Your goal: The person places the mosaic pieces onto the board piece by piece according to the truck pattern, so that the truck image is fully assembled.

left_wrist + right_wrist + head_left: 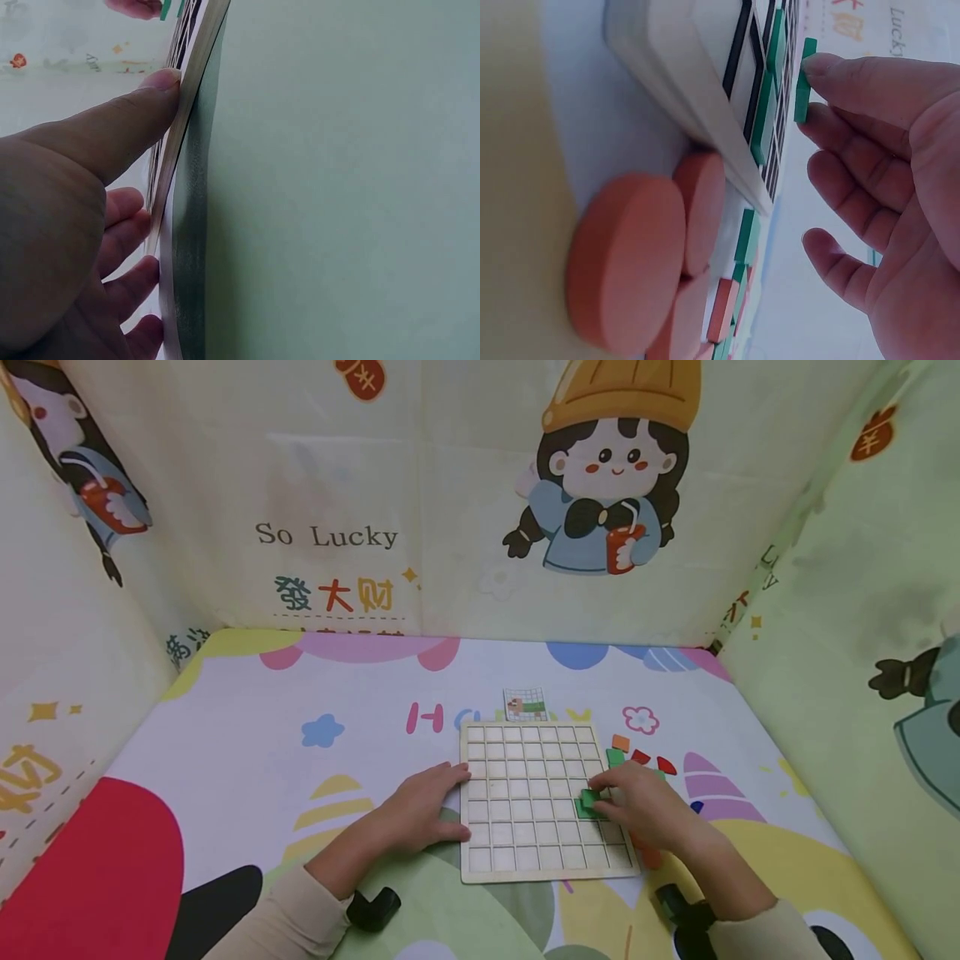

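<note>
A pale wooden grid board (510,860) lies flat before me. My left hand (420,810) rests at its left side, fingers extended; in the left wrist view the thumb (131,116) touches the board's edge. Over the right part of the grid, my right hand (652,802) pinches a thin green square tile (805,82) between thumb and index finger. The held tile is raised above the board. Below it, green tiles (763,120) sit in grid cells, partly hidden by the right hand in the head view.
A small printed card (525,703) lies behind the board. Along the board's right side are loose pieces: an orange square (621,742), red pieces (666,766), a green one (615,757), a blue one (697,807) and orange rounded pieces (630,262). Patterned cloth walls (450,468) enclose the table.
</note>
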`<action>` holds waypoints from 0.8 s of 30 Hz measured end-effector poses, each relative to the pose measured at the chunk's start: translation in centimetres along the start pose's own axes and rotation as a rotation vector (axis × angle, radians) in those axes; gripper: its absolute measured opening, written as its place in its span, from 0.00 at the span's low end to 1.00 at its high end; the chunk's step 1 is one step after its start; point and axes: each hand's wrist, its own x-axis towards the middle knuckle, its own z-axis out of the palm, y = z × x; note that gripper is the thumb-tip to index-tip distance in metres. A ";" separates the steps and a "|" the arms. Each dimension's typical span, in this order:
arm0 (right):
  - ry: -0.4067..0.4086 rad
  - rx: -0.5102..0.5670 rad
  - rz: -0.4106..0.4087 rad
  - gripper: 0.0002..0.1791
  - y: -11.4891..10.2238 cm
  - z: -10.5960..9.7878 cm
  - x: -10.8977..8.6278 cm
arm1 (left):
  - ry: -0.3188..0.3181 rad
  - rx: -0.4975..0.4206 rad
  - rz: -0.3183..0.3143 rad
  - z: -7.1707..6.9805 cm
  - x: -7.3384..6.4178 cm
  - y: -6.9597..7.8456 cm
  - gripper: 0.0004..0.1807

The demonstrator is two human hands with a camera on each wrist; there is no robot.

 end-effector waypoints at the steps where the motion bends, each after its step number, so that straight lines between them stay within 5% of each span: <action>1: 0.002 -0.007 -0.007 0.12 -0.1 0.1 0.1 | -0.001 0.001 0.003 0.0 0.0 -0.1 0.42; 24: 0.028 -0.035 -0.073 0.12 -1.5 1.2 0.4 | 0.009 -0.002 0.009 0.2 -0.1 -0.1 0.42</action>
